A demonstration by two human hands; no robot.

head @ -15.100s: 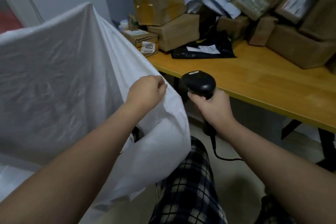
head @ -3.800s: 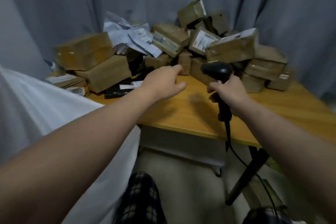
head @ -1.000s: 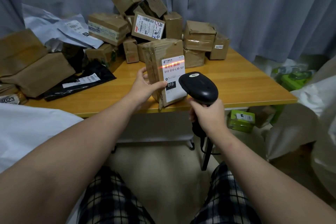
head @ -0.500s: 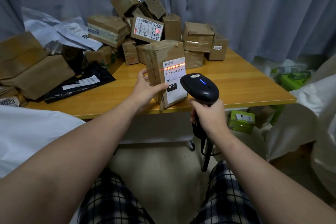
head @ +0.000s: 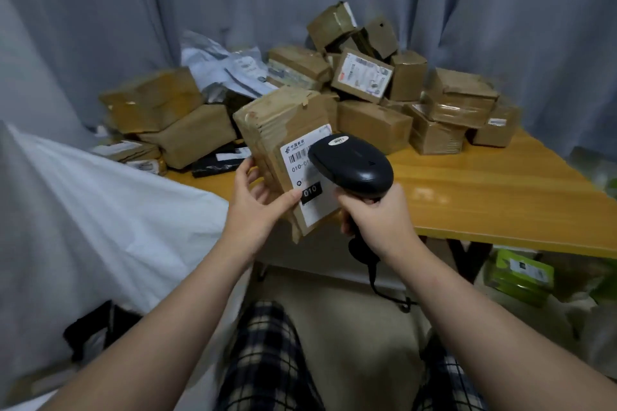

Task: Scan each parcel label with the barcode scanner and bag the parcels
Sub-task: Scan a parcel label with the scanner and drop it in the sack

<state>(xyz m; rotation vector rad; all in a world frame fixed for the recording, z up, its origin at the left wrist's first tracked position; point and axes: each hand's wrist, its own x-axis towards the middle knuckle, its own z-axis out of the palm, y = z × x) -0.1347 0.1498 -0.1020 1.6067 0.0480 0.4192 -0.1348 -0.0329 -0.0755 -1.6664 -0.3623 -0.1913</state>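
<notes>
My left hand (head: 255, 207) grips a brown cardboard parcel (head: 280, 130) by its left side, thumb on the front, and holds it lifted off the wooden table (head: 484, 190). Its white label (head: 302, 183) with a barcode and a black "010" patch faces me. My right hand (head: 379, 220) grips the handle of the black barcode scanner (head: 350, 165), whose head covers the label's right part. A big white bag (head: 100, 217) spreads at the left, below the parcel.
A heap of brown boxes (head: 374, 117) and grey mailers (head: 233, 70) fills the back of the table, in front of a grey curtain. A black mailer (head: 217, 163) lies at the table's left. Green boxes (head: 521, 274) sit on the floor at the right.
The parcel has left the table and moved toward me and the bag. The red scan line and the scanner's blue light are gone. The view has swung to the left.
</notes>
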